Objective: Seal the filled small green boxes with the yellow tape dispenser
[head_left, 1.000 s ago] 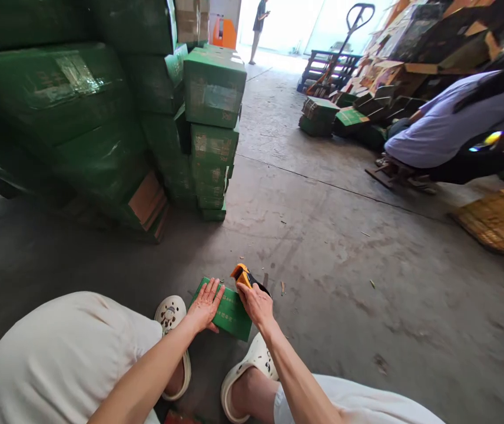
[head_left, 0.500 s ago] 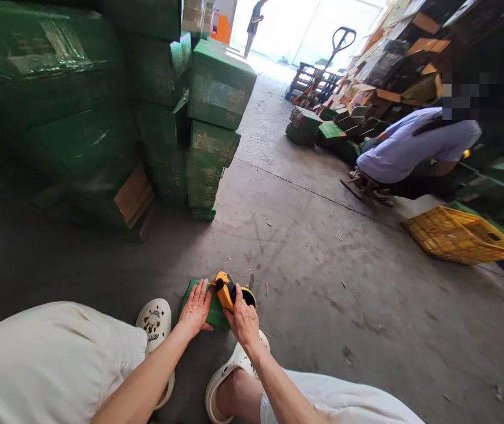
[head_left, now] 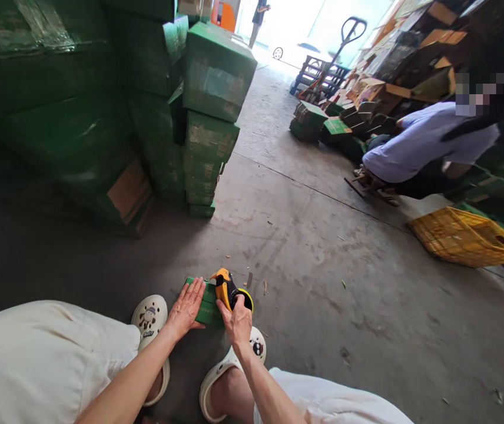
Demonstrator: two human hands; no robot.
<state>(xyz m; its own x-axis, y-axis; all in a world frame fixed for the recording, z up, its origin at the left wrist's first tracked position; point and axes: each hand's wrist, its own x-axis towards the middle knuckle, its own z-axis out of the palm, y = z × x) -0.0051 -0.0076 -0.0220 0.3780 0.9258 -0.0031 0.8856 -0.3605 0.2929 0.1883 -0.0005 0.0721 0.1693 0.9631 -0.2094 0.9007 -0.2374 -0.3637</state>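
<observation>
Person crouched low over the concrete floor (head_left: pixel 322 277). A small flat green box (head_left: pixel 208 305) lies on the floor just in front of the person's white clogs (head_left: pixel 149 318), between the two hands.

Left hand (head_left: pixel 185 306): open, fingers spread, palm pressed flat on the near-left part of the box, pinning it down. Right hand (head_left: pixel 238 321): closed around a yellow-and-black tape dispenser (head_left: pixel 229 290), which rests on the box's top toward its right end.

Progress, as a judgement: the box looks closed and the dispenser is mid-pass over the lid. Whether a strip is already laid is too small to tell. The box has not been set aside.

Around: tall stacks of green cartons (head_left: pixel 210 112) stand to the left, well apart from the hands. To the right, a co-worker in a pale shirt (head_left: pixel 424 144) bends over more boxes; a yellow crate (head_left: pixel 464 235) sits near them. A pallet jack (head_left: pixel 344 41) stands by the bright doorway. Bits of litter dot the floor near the box. Nothing crowds the hands.
</observation>
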